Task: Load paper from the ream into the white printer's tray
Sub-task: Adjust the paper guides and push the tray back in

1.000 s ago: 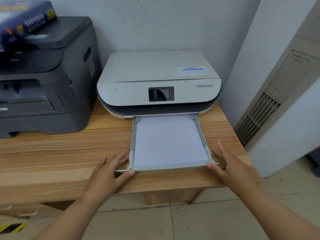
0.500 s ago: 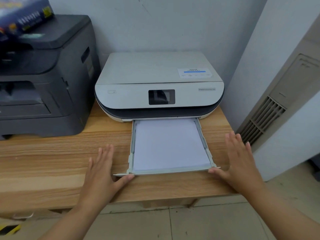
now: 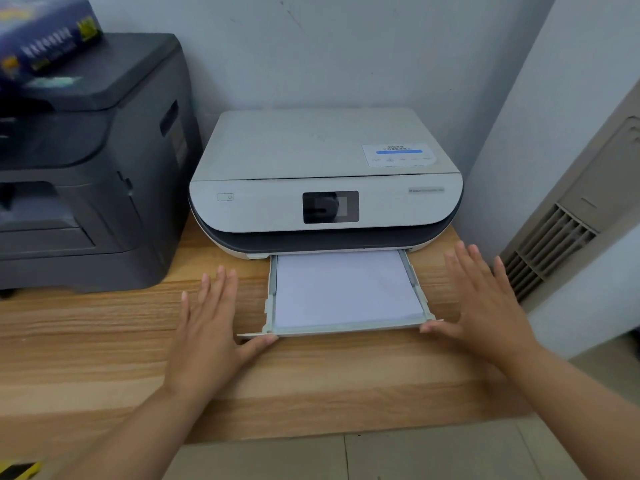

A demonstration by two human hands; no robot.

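The white printer (image 3: 322,174) stands on the wooden table (image 3: 104,358) against the wall. Its tray (image 3: 346,330) sticks out in front, partly inside the printer, with a flat stack of white paper (image 3: 346,289) in it. My left hand (image 3: 207,334) lies flat left of the tray, fingers spread, thumb against the tray's front left corner. My right hand (image 3: 485,306) is flat on the right, thumb against the front right corner. The blue ream (image 3: 41,39) lies on top of the dark printer at the far left.
A large dark grey printer (image 3: 86,168) fills the left of the table. At the right a white wall comes close, with a beige standing unit with vent slats (image 3: 554,244) beyond it. Tiled floor shows below the table's front edge.
The tray has slid further into the printer. Both hands moved forward with it, and their fingers opened out flat and spread beside the tray.
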